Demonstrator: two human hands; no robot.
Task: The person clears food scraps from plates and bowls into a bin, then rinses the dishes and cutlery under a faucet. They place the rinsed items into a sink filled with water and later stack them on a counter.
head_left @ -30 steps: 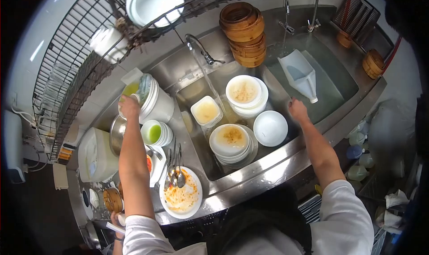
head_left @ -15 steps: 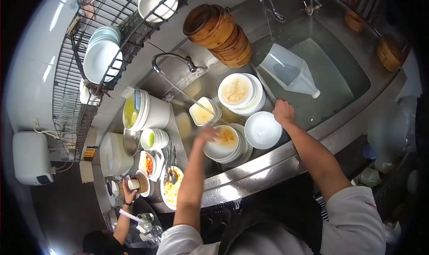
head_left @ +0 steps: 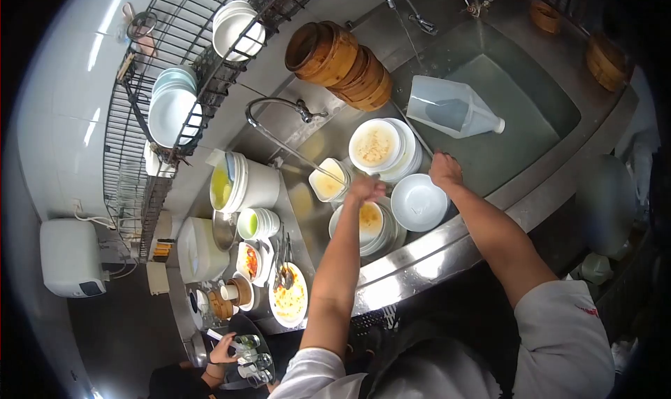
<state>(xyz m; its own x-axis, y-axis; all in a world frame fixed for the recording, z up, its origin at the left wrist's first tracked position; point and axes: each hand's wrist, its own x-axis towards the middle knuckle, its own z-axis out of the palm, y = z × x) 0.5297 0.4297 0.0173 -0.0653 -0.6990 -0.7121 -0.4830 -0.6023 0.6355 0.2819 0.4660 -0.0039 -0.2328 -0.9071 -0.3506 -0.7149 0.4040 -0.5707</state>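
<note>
My left hand point(head_left: 367, 188) is above a stack of white plates point(head_left: 369, 230) with brownish food residue, its fingers partly smeared by motion. Beside the divider between the two sink basins, my right hand point(head_left: 446, 169) has its fingers curled in; what they grip is hidden. Just below that hand a white bowl point(head_left: 420, 202) sits at the basin's front edge, close to the knuckles. Behind the hands stands another stack of plates with scraps on top point(head_left: 375, 146). Square bowls holding yellowish liquid point(head_left: 328, 180) are left of it, under a running-spout faucet point(head_left: 279, 139).
A clear plastic jug point(head_left: 454, 107) floats in the water-filled right basin point(head_left: 531, 84). Bamboo steamers point(head_left: 339, 65) stand behind. At left are a white bucket point(head_left: 255, 182) and an oval plate of food scraps point(head_left: 288, 294). Another person's hand point(head_left: 222, 348) is near glasses point(head_left: 255, 360).
My left hand has moved right and up over the plate stack. The view has shifted slightly. The other person's hand has moved from the cups down to the glasses.
</note>
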